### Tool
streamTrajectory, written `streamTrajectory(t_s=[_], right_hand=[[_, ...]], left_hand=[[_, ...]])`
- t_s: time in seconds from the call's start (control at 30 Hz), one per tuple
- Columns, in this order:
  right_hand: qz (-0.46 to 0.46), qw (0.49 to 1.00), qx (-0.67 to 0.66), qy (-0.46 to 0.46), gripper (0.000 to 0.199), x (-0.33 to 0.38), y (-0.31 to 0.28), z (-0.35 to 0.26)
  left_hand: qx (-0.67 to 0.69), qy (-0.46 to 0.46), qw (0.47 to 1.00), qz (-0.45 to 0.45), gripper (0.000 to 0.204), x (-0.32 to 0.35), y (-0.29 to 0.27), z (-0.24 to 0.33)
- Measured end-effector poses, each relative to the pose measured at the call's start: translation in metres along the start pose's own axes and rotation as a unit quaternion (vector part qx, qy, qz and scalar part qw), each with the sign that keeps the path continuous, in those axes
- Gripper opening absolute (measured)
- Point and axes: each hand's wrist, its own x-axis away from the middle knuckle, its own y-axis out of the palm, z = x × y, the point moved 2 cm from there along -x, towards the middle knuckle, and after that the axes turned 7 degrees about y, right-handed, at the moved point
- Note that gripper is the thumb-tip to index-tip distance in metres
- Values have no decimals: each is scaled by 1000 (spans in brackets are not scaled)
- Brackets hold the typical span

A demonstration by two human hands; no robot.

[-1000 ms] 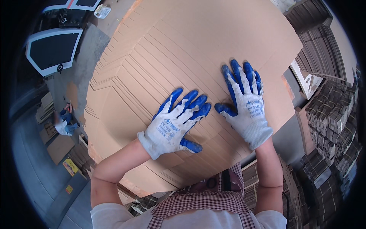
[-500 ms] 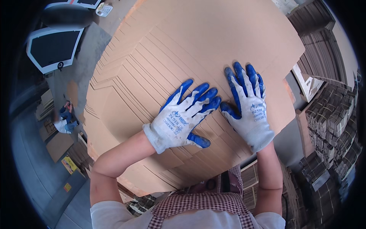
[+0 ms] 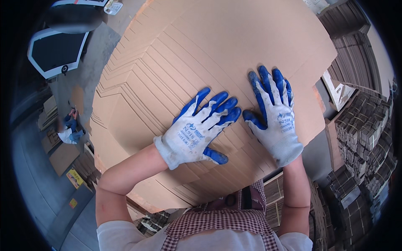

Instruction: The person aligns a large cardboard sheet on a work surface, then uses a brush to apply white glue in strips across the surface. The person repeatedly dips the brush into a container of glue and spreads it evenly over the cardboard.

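Note:
A tall stack of flat brown cardboard sheets (image 3: 167, 71) fills the middle of the view, its layers fanned out in steps toward the left. My left hand (image 3: 197, 129), in a white glove with blue fingers, lies flat on the top sheets with fingers spread. My right hand (image 3: 274, 113), gloved the same way, presses flat on the top sheet just to its right. The two thumbs nearly touch. Neither hand grips anything.
Bundles of folded cardboard (image 3: 364, 138) are stacked at the right. A white-rimmed dark machine panel (image 3: 56, 50) stands at the upper left. A person (image 3: 69, 129) crouches on the grey floor at the far left, beside loose cardboard pieces (image 3: 63, 157).
Both hands have slid a little up and to the right across the top sheet, my left hand closing in on my right.

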Motion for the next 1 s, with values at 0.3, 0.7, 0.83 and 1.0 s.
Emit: streamTrajectory(t_s=[0.3,0.7,0.83,1.0], right_hand=[[2,1000,-3,2,84,0,2,0],[3,1000,7,8,84,-2,-1,0],[5,1000,-2,21,84,0,0,7],[8,999,-42,13,85,21,3,-8]], left_hand=[[-7,2,1000,5,107,6,9,0],[8,49,989,139,90,21,20,-3],[-7,67,985,162,86,20,24,-3],[-13,108,975,193,80,27,22,-5]])
